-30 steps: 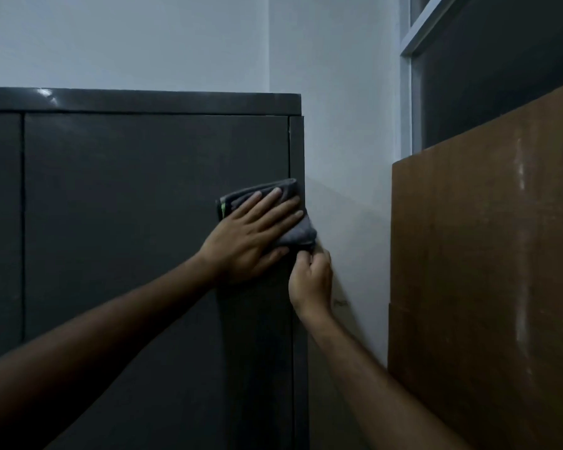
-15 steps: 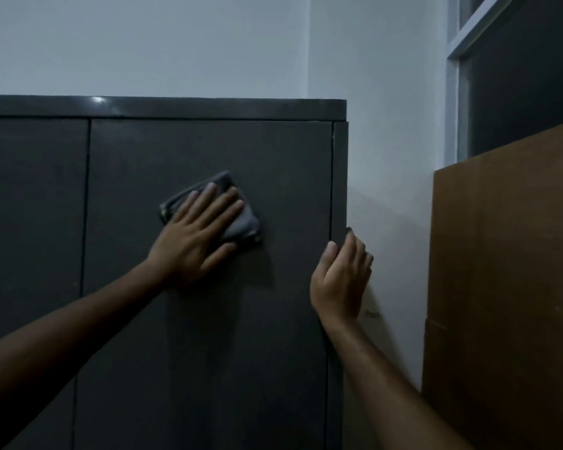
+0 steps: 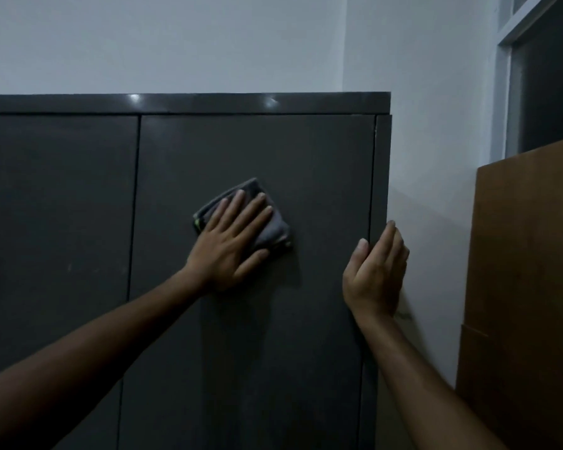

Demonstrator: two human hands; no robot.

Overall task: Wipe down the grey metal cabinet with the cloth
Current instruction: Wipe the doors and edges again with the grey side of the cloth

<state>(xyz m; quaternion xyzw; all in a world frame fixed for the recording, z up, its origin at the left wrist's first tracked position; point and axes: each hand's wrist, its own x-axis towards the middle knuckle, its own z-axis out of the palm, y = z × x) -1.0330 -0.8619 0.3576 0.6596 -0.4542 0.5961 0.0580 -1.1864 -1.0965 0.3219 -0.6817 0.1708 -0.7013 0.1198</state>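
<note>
The left hand point(image 3: 231, 245) presses a folded grey cloth point(image 3: 270, 225) flat, fingers straight, on the smooth right door of the grey metal cabinet point(image 3: 306, 157). The right hand point(image 3: 376, 271), fingers relaxed, rests on the cabinet's right edge, near a white wall point(image 3: 436, 157) and a brown board point(image 3: 527, 271).

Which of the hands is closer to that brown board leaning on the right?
The right hand. It rests at the cabinet's right edge, with only a strip of wall before the brown board. The left hand presses the cloth mid-door, farther away.
</note>
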